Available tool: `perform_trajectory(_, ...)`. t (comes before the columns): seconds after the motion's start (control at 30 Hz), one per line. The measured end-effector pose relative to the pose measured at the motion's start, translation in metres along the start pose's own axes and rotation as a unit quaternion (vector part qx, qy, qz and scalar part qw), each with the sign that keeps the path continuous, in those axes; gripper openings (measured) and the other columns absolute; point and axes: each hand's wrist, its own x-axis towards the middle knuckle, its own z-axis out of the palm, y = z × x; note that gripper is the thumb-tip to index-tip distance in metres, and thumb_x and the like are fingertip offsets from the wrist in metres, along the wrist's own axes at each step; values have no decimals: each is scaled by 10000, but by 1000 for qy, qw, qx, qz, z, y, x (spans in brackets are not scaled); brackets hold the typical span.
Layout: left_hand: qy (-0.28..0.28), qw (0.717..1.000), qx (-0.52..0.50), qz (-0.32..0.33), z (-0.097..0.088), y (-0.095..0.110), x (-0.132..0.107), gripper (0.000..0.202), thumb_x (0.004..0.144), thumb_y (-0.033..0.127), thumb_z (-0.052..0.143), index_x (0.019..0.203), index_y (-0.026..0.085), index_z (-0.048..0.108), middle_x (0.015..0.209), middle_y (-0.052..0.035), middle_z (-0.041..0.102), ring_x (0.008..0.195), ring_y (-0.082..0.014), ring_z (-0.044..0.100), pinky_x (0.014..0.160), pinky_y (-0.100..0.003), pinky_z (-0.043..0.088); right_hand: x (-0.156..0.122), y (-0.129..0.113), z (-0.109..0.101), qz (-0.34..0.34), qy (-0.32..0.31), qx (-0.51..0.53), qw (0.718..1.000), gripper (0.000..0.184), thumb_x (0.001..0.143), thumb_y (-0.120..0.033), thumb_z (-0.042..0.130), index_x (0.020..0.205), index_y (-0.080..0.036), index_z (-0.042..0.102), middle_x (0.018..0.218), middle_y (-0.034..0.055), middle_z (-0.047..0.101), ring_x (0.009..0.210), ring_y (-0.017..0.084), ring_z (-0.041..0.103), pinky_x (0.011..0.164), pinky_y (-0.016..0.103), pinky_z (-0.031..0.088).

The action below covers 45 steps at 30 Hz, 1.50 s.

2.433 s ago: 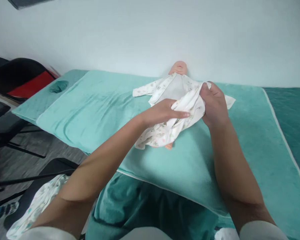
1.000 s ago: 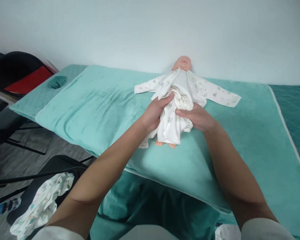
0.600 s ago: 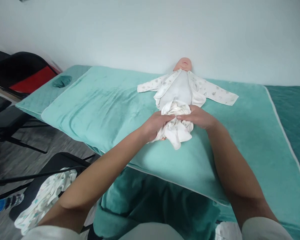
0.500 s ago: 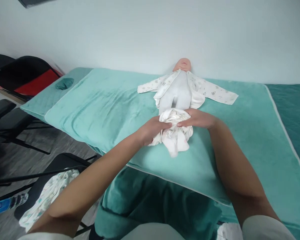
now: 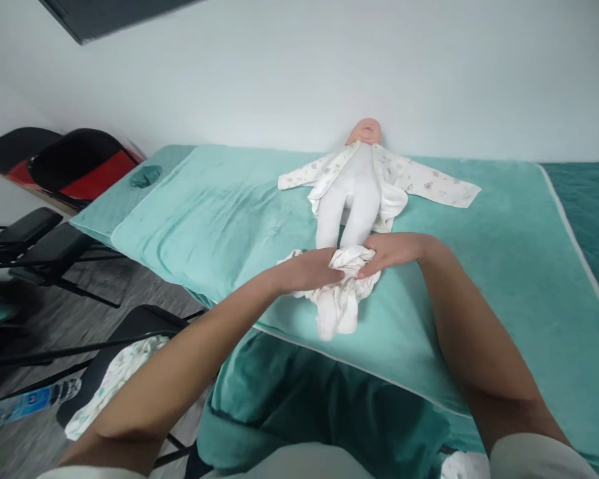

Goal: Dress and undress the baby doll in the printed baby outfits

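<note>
A baby doll (image 5: 352, 173) lies on its back on the green padded bed, its head toward the wall and its legs toward me. Its white patterned jacket (image 5: 439, 186) is spread open, with both sleeves stretched out. Around the lower legs are bunched white baby trousers (image 5: 352, 283). My left hand (image 5: 312, 271) grips them on the left side. On the right side my right hand (image 5: 387, 254) holds the same cloth, thumb on top. The doll's white feet (image 5: 337, 319) stick out below the bunched cloth.
The bed's green cover (image 5: 219, 199) reaches the wall. Black and red chairs (image 5: 84, 163) stand at the left. Nearer, a black chair (image 5: 134, 322) carries a patterned cloth (image 5: 114, 379), with a plastic bottle (image 5: 34, 399) beside it. A dark panel (image 5: 114, 16) hangs on the wall.
Both hands have drawn the bunched trousers down the doll's legs toward me, so more of the white legs shows. The view has shifted slightly.
</note>
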Motion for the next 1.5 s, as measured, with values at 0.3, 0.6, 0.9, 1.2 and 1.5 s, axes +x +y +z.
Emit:
perform_trajectory(0.3, -18, 933, -359, -1, 6, -28, 8, 456, 782, 266, 746, 1223, 184, 668, 1132, -99, 734, 896, -204, 697, 756, -297, 547, -1, 9, -3, -27, 29, 33, 999, 458, 735, -641, 770, 871, -204, 761, 854, 21, 705, 760, 214, 608, 626, 285, 415)
perform_trajectory(0.6, -35, 898, -438, 26, -7, -30, 11, 471, 717, 179, 794, 1175, 153, 690, 1005, -98, 749, 805, -185, 698, 723, -294, 555, -13, 17, -10, -71, 112, 93, 987, 447, 728, -600, 788, 907, -192, 746, 882, 13, 668, 817, 204, 579, 707, 282, 420)
perform_trajectory(0.9, 51, 940, -337, 33, -9, -21, 44, 304, 674, 124, 664, 972, 181, 660, 825, -20, 692, 757, -183, 641, 705, -299, 509, -13, 33, -15, -45, 217, 66, 973, 497, 709, -654, 777, 786, -189, 622, 765, -14, 537, 725, 149, 457, 645, 270, 320)
perform_trajectory(1.2, 286, 951, -100, 66, -21, -8, 71, 176, 722, 151, 538, 883, 198, 594, 815, 2, 628, 767, -171, 576, 707, -286, 435, -9, 43, -17, -39, 295, 101, 949, 393, 753, -550, 742, 778, -190, 586, 759, -10, 513, 738, 156, 453, 651, 276, 325)
perform_trajectory(1.5, 328, 936, 3, 125, -29, -3, 96, 127, 811, 189, 536, 914, 184, 611, 940, -25, 687, 912, -198, 606, 826, -307, 438, 3, 57, -19, -42, 408, 65, 910, 248, 724, -407, 657, 741, -183, 550, 751, -8, 504, 754, 164, 450, 671, 277, 320)
